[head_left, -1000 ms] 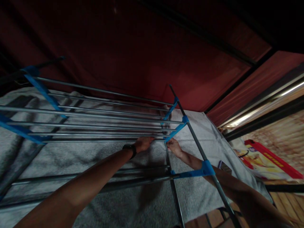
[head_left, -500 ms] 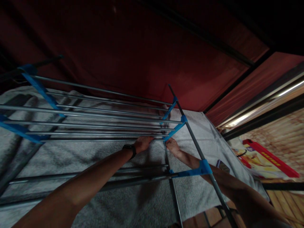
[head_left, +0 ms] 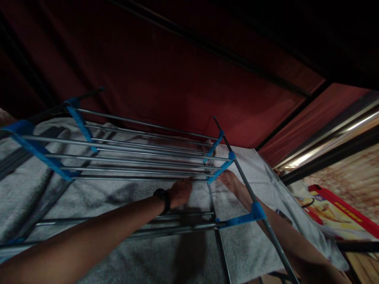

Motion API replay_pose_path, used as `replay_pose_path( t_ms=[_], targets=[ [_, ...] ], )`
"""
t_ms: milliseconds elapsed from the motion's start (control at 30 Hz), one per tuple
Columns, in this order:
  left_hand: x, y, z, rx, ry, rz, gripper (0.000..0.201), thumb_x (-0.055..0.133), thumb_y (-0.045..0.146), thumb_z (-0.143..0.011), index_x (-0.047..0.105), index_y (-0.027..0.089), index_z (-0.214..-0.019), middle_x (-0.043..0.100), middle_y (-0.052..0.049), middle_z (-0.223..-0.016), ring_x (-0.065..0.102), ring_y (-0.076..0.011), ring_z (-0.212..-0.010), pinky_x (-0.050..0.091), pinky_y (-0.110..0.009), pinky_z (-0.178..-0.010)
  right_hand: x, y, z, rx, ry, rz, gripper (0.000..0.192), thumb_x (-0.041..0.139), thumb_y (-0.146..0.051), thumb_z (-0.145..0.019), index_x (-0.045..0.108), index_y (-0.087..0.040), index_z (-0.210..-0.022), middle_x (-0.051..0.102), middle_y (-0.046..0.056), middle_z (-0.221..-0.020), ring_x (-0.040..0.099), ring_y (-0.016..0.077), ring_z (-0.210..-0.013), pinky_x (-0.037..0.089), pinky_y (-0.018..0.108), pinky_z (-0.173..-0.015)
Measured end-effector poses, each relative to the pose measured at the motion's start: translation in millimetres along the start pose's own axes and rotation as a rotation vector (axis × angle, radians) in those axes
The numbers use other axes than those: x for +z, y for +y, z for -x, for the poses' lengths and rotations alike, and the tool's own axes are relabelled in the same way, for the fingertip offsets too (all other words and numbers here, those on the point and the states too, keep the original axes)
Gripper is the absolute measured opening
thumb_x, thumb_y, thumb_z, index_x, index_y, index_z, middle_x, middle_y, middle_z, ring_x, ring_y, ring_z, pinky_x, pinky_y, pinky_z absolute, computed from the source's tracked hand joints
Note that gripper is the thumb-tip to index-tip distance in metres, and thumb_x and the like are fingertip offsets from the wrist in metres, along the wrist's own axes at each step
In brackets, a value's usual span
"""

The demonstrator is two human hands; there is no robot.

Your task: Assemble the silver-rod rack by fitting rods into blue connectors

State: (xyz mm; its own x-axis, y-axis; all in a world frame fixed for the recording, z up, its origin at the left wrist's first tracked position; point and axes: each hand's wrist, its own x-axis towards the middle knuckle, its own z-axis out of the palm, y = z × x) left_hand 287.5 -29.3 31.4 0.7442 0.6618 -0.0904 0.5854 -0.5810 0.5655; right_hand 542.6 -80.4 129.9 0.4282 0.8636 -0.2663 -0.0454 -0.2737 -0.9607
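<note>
A rack of grey metal tubes joined by blue plastic connectors (head_left: 220,172) lies over a grey blanket (head_left: 183,268). My left hand (head_left: 181,192), with a dark watch on its wrist, has curled fingers at the lowest tube (head_left: 142,179) of the upper shelf, near its right end. Shadow makes their contact with that tube hard to see. Just right of the corner connector, my right hand (head_left: 231,182) reaches under the slanting side pole (head_left: 244,177). Its fingers look stretched toward the connector and hold nothing visible.
Lower tubes (head_left: 189,228) cross beneath my left forearm. A red fabric wall (head_left: 166,86) rises behind the rack. At the right lie a red and yellow box (head_left: 340,209) and a dark object (head_left: 284,216) on the blanket.
The view has shifted, and the rack appears farther right. My left hand has drawn slightly down from the tube's end. My right hand has moved from below the corner connector to its right side.
</note>
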Motion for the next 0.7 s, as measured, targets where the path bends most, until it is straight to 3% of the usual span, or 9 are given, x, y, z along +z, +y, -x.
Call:
replay_pose_path(
  t_ms=[67, 133, 233, 300, 367, 400, 467, 600, 700],
  targets=[
    [-18.8, 26, 24, 0.022, -0.07, -0.065, 0.029, 0.052, 0.01, -0.089, 0.079, 0.017, -0.095, 0.078, -0.021, -0.104, 0.072, -0.0392, -0.104, 0.057, -0.051, -0.096, 3, -15, -24, 0.006, 0.054, -0.058, 0.018, 0.062, -0.032, -0.103, 0.067, -0.023, -0.089, 0.069, 0.002, -0.076, 0.069, 0.0195, -0.075, 0.061, 0.03, -0.07],
    [-50.1, 61, 42, 0.061, -0.085, -0.131, 0.029, 0.051, 0.008, -0.089, 0.078, 0.018, -0.095, 0.077, -0.017, -0.097, 0.071, -0.0365, -0.097, 0.057, -0.051, -0.091, 0, -37, -46, -0.004, 0.07, -0.126, 0.01, 0.063, -0.028, -0.096, 0.064, -0.025, -0.086, 0.065, 0.0, -0.068, 0.064, 0.0191, -0.064, 0.059, 0.03, -0.064],
    [-116.1, 111, 47, 0.085, 0.051, -0.151, 0.028, 0.049, 0.013, -0.098, 0.077, 0.017, -0.101, 0.075, -0.017, -0.099, 0.071, -0.0359, -0.095, 0.055, -0.053, -0.094, -2, -71, -69, -0.031, 0.053, -0.201, 0.002, 0.065, -0.028, -0.088, 0.063, -0.027, -0.087, 0.065, -0.001, -0.068, 0.059, 0.0182, -0.059, 0.058, 0.031, -0.062],
    [-161.8, 127, 35, 0.111, 0.223, -0.202, 0.028, 0.049, 0.011, -0.098, 0.076, 0.016, -0.105, 0.074, -0.017, -0.105, 0.07, -0.0359, -0.101, 0.052, -0.053, -0.101, 3, -86, -80, -0.057, 0.044, -0.232, 0.002, 0.063, -0.028, -0.086, 0.062, -0.028, -0.088, 0.067, -0.002, -0.071, 0.061, 0.0171, -0.063, 0.059, 0.03, -0.067],
    [-199.1, 122, 11, 0.173, 0.38, -0.296, 0.029, 0.048, 0.012, -0.1, 0.076, 0.015, -0.106, 0.074, -0.017, -0.112, 0.069, -0.0334, -0.11, 0.05, -0.049, -0.108, 13, -92, -87, -0.068, 0.031, -0.238, 0.004, 0.063, -0.027, -0.085, 0.062, -0.028, -0.088, 0.068, -0.003, -0.074, 0.062, 0.0156, -0.068, 0.06, 0.028, -0.073],
    [-213.1, 113, -3, 0.213, 0.414, -0.341, 0.03, 0.046, 0.013, -0.102, 0.076, 0.014, -0.109, 0.074, -0.016, -0.116, 0.068, -0.0316, -0.114, 0.05, -0.045, -0.11, 17, -93, -90, -0.064, 0.018, -0.227, 0.004, 0.063, -0.027, -0.084, 0.062, -0.028, -0.088, 0.068, -0.003, -0.075, 0.062, 0.0151, -0.069, 0.06, 0.028, -0.075],
    [-230.8, 87, -35, 0.156, 0.407, -0.401, 0.03, 0.048, 0.013, -0.101, 0.077, 0.012, -0.108, 0.075, -0.015, -0.116, 0.069, -0.0279, -0.115, 0.05, -0.039, -0.107, 24, -91, -95, -0.051, -0.007, -0.179, 0.006, 0.066, -0.027, -0.083, 0.063, -0.027, -0.088, 0.068, -0.003, -0.077, 0.062, 0.0146, -0.071, 0.06, 0.028, -0.076],
    [-231.6, 43, -87, 0.025, 0.29, -0.372, 0.028, 0.057, 0.014, -0.099, 0.078, 0.009, -0.117, 0.078, -0.015, -0.118, 0.072, -0.026, -0.111, 0.051, -0.033, -0.098, 26, -90, -103, -0.069, 0.039, -0.084, 0.009, 0.07, -0.031, -0.085, 0.067, -0.027, -0.092, 0.072, -0.001, -0.086, 0.064, 0.015, -0.076, 0.057, 0.026, -0.073],
    [-217.5, 34, -111, 0.024, 0.206, -0.295, 0.029, 0.063, 0.014, -0.094, 0.079, 0.011, -0.119, 0.081, -0.014, -0.114, 0.073, -0.0247, -0.105, 0.052, -0.03, -0.091, 27, -95, -109, -0.08, 0.056, -0.083, 0.009, 0.07, -0.03, -0.084, 0.068, -0.027, -0.092, 0.074, -0.001, -0.088, 0.068, 0.0153, -0.081, 0.057, 0.025, -0.072]
  ],
)
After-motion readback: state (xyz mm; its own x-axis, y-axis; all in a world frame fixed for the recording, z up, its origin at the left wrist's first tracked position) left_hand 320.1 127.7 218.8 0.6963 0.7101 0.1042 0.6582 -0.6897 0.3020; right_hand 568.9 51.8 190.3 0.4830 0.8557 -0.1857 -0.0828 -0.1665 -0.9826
